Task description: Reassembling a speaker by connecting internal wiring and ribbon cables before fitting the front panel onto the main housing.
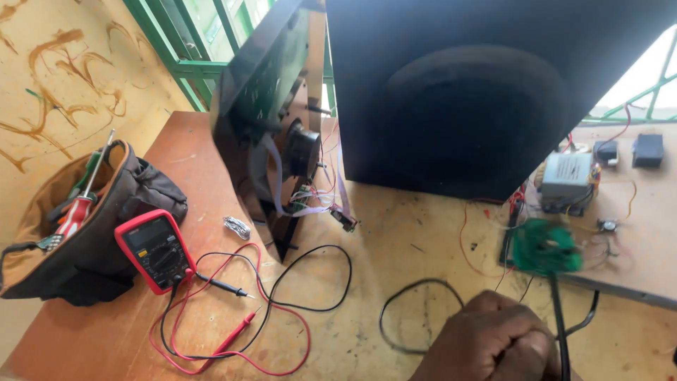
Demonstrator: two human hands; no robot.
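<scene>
My right hand (pixel 493 342) is at the bottom edge, fingers curled shut around a thin black cable (pixel 557 310). The cable runs up from the fist to a green circuit board (pixel 546 247), which looks blurred and sits just above the hand. A black cable loop (pixel 395 310) lies on the table left of the hand. A large black speaker box (pixel 479 92) stands behind the board. My left hand is out of view.
A red multimeter (pixel 155 248) with red and black probe leads (pixel 233 331) lies at the left. A tool bag (pixel 84 226) with screwdrivers sits at the far left. An opened back panel (pixel 271 113) with wires leans upright. Small electronic parts (pixel 568 176) rest on a board at right.
</scene>
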